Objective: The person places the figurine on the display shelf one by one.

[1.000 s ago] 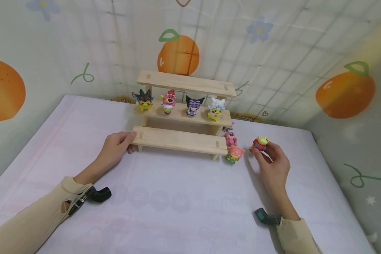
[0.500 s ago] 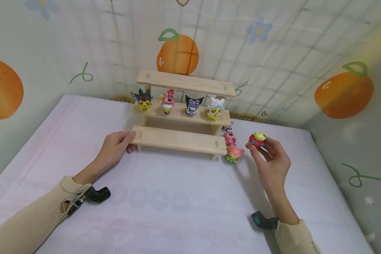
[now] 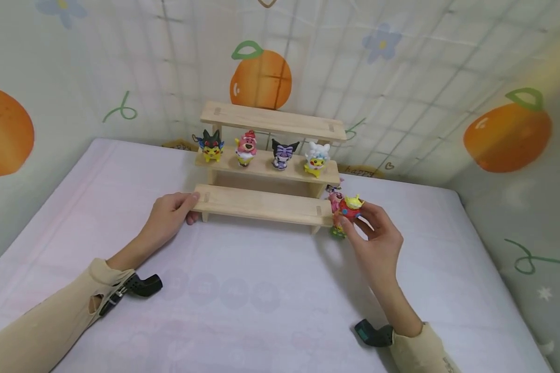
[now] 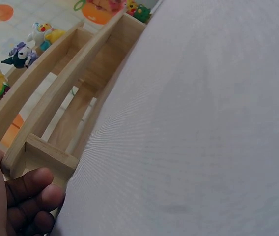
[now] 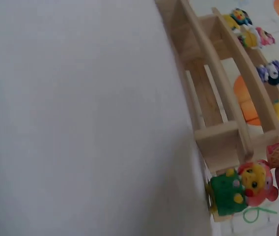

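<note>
While the left grip (image 3: pixel 169 212) holds the shelf (image 3: pixel 266 204), the right (image 3: pixel 379 235) pinches a red figurine (image 3: pixel 350 208).

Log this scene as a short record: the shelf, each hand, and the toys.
Shelf: wooden, three tiers
Left hand: grips the left end of the bottom tier
Right hand: holds a red toy
Middle tier, left to right: dark toy, red-hatted toy, purple toy, white toy
By the right end: pink bear, green-and-pink toy, third toy mostly hidden
</note>
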A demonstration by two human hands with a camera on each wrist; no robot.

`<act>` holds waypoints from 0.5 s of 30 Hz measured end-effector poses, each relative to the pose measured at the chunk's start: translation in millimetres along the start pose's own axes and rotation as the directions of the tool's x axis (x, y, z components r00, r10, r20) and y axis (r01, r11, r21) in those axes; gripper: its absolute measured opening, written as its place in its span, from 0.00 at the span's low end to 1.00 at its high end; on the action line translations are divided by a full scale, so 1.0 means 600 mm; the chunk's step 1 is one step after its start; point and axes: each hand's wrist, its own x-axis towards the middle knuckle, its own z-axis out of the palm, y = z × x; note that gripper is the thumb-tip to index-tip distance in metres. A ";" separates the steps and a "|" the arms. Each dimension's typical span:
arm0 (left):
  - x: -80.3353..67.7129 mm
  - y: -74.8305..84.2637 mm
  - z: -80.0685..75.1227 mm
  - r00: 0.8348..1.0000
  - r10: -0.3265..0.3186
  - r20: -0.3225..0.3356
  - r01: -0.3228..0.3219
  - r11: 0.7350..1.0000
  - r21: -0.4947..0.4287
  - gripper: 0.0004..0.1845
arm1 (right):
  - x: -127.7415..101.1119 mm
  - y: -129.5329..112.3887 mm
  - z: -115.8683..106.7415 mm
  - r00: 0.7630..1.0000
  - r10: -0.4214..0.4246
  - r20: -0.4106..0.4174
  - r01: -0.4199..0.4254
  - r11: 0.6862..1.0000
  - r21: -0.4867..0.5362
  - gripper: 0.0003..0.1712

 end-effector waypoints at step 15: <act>-0.002 0.003 -0.002 1.000 0.006 0.001 -0.006 1.000 0.013 0.26 | -0.011 -0.007 0.027 0.995 -0.010 0.096 0.014 0.999 -0.046 0.25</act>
